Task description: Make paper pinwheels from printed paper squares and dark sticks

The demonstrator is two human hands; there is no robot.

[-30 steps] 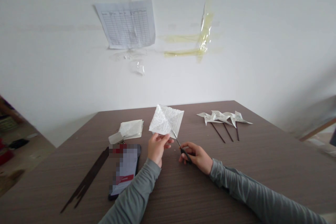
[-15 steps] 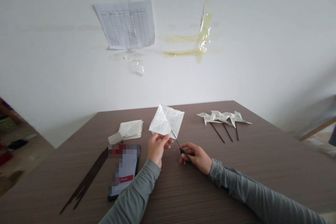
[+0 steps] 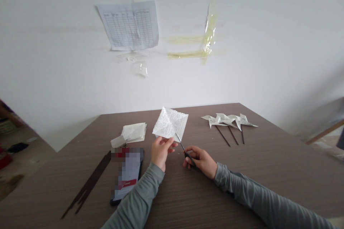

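Observation:
My left hand [image 3: 160, 151] pinches the lower corner of a creased square of written-on paper [image 3: 170, 122] and holds it upright over the table. A pair of small black-handled scissors [image 3: 185, 150] is gripped in my right hand [image 3: 201, 159], blades pointing up-left. The blade tips meet the paper's lower edge just right of my left thumb. Both sleeves are grey.
The brown wooden table [image 3: 242, 171] carries a phone [image 3: 127, 173], a bundle of dark sticks [image 3: 88, 184], a stack of folded paper squares [image 3: 132, 132] and three paper pinwheels on sticks [image 3: 230, 121]. A printed sheet [image 3: 130, 25] and yellowed tape [image 3: 206, 35] hang on the white wall.

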